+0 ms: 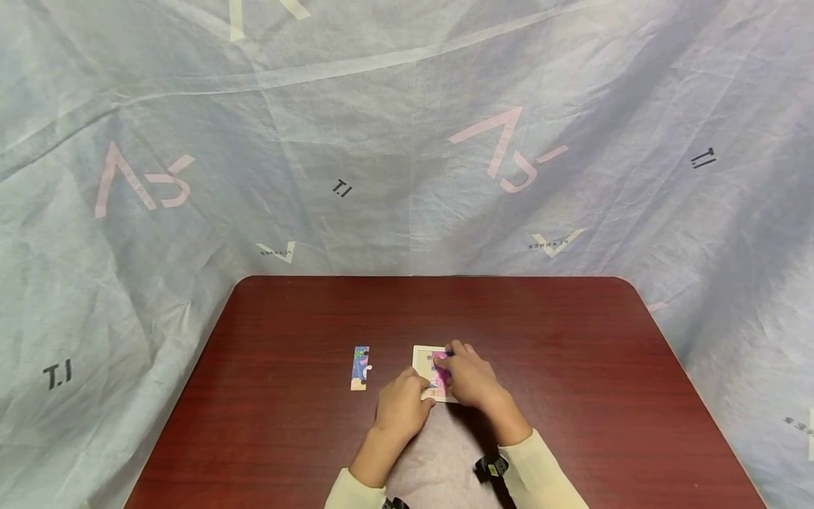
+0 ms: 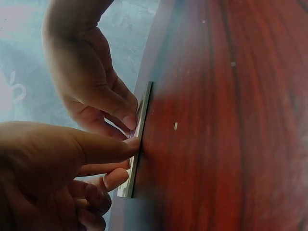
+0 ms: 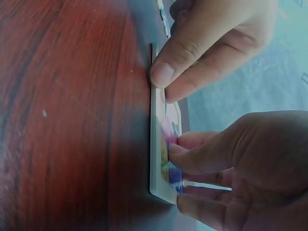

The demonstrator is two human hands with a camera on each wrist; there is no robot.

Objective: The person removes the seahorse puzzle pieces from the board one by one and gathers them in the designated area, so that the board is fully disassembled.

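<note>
A small puzzle tray (image 1: 417,359) with a pale rim lies on the table, its right part filled with pink and purple picture pieces (image 1: 439,384). At its near left corner my left hand (image 1: 399,404) grips the rim, thumb on the near edge and fingertips over the top. The right hand (image 1: 473,378) reaches over the right side, its thumb (image 3: 178,150) and fingertips pressing on the picture pieces. Part of the tray is hidden beneath it. To the left, apart from both hands, lies a blue strip of joined puzzle pieces (image 1: 360,367) with a knob on its right side.
The dark red wooden table (image 1: 286,438) has rounded far corners. Grey-white printed sheeting (image 1: 381,141) hangs behind it and along both sides. A black wrist camera (image 1: 492,466) sits at the right sleeve.
</note>
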